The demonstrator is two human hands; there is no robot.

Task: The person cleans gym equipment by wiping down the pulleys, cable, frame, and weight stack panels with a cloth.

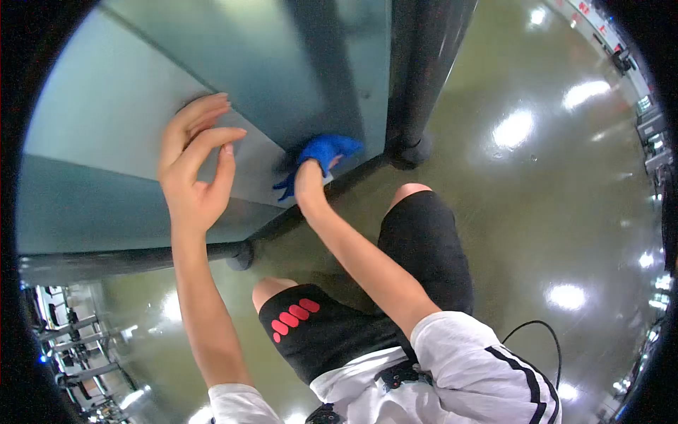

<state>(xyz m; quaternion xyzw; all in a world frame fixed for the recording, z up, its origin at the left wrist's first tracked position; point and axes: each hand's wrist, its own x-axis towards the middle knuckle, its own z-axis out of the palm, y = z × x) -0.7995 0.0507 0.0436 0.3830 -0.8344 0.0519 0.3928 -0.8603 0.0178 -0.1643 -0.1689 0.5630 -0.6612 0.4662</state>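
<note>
A blue cloth (323, 149) lies bunched under and around my right hand (311, 182), pressed against the lower part of a large grey-green panelled surface (296, 78). Part of my right fingers is hidden by the cloth. My left hand (198, 159) is raised in front of a paler band (134, 92) of the same surface. Its fingers are bent and apart from the thumb, and it holds nothing. Whether the left fingertips touch the panel I cannot tell.
Dark round posts (424, 78) edge the panel, with a rounded foot (411, 152) at the near corner. My knees in black shorts (427, 240) are close below. A shiny olive floor (522, 212) reflects lights. Metal racks (78, 339) stand at the lower left.
</note>
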